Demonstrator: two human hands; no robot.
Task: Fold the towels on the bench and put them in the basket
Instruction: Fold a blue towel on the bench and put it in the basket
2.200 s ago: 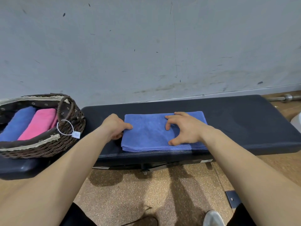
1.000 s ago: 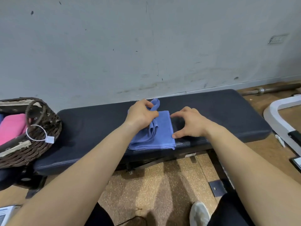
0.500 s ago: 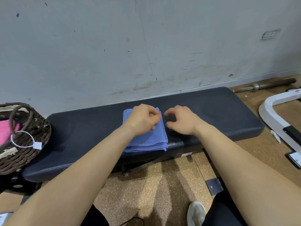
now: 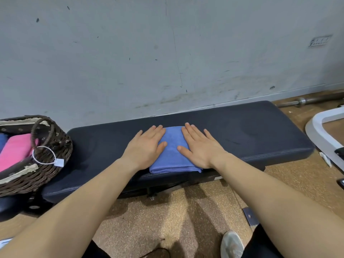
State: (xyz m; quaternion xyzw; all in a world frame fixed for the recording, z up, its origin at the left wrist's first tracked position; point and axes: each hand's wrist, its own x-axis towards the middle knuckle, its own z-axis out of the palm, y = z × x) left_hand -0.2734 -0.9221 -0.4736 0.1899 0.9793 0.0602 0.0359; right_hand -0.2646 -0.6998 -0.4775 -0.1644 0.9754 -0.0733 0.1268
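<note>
A blue towel (image 4: 173, 155), folded into a small rectangle, lies on the dark padded bench (image 4: 251, 133) near its front edge. My left hand (image 4: 147, 148) presses flat on the towel's left side with straight fingers. My right hand (image 4: 200, 148) presses flat on its right side the same way. The wicker basket (image 4: 54, 146) stands at the bench's left end and holds a folded pink towel (image 4: 14, 149) beside a dark blue one (image 4: 2, 141).
A grey wall runs right behind the bench. A barbell (image 4: 305, 100) lies on the floor at the far right, near a white frame (image 4: 320, 135). Brown speckled floor and my shoe (image 4: 231, 244) are below the bench.
The wide blue towel was folded over from left to right into a narrow rectangle. Both hands have since uncurled and now lie flat on it.
</note>
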